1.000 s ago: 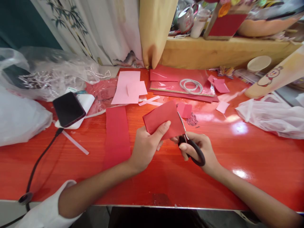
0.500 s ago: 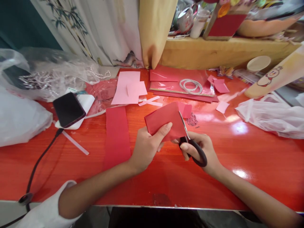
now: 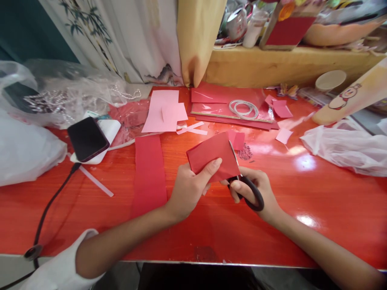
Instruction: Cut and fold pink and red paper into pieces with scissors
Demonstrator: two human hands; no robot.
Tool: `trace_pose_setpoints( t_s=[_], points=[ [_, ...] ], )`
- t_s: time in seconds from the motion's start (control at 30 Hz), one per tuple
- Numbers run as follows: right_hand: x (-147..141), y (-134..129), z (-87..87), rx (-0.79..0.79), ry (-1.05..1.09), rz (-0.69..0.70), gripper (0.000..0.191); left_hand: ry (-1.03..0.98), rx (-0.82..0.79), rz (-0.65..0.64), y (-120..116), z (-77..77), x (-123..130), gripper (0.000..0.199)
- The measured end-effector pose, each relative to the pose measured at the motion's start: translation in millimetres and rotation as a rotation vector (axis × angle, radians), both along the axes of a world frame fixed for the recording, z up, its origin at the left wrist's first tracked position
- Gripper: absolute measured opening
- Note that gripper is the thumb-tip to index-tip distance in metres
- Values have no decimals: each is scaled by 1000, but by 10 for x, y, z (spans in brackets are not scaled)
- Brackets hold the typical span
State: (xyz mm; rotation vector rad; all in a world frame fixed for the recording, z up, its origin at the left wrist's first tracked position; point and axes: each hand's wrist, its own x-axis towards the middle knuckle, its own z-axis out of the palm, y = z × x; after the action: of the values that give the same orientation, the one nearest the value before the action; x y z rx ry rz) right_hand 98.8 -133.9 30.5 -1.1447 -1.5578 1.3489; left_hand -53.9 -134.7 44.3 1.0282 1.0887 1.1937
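Note:
My left hand [image 3: 192, 187] pinches a folded red paper [image 3: 211, 155] between thumb and fingers, above the middle of the red table. My right hand [image 3: 256, 193] is closed on the black handles of the scissors [image 3: 255, 195]. The scissor blades lie along the right edge of the red paper, partly hidden by it. A long red paper strip [image 3: 149, 173] lies flat to the left of my left hand. Behind the held paper are a small pink-red piece [image 3: 238, 141] and a patch of dark red bits [image 3: 245, 152].
Pink sheets [image 3: 163, 110], red sheets [image 3: 208, 96] and white rings [image 3: 243, 109] lie at the back of the red table [image 3: 302, 201]. A phone [image 3: 87, 139] with a cable and plastic bags [image 3: 27, 149] are at left. At right are another bag [image 3: 347, 147] and a cylinder [image 3: 353, 94].
The red paper and my left hand have shifted slightly right and down. The scissor blades appear closer together along the paper's right edge.

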Motion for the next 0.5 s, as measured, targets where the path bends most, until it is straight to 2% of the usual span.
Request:
trace_pose_setpoints(
  t_s=[0.23, 0.5],
  points=[
    [-4, -15, 13, 3, -34, -26, 35, 16, -5, -3, 6, 0, -4, 33],
    [13, -6, -22, -7, 36, 2, 41, 27, -22, -25, -21, -29, 2, 31]
  ],
)
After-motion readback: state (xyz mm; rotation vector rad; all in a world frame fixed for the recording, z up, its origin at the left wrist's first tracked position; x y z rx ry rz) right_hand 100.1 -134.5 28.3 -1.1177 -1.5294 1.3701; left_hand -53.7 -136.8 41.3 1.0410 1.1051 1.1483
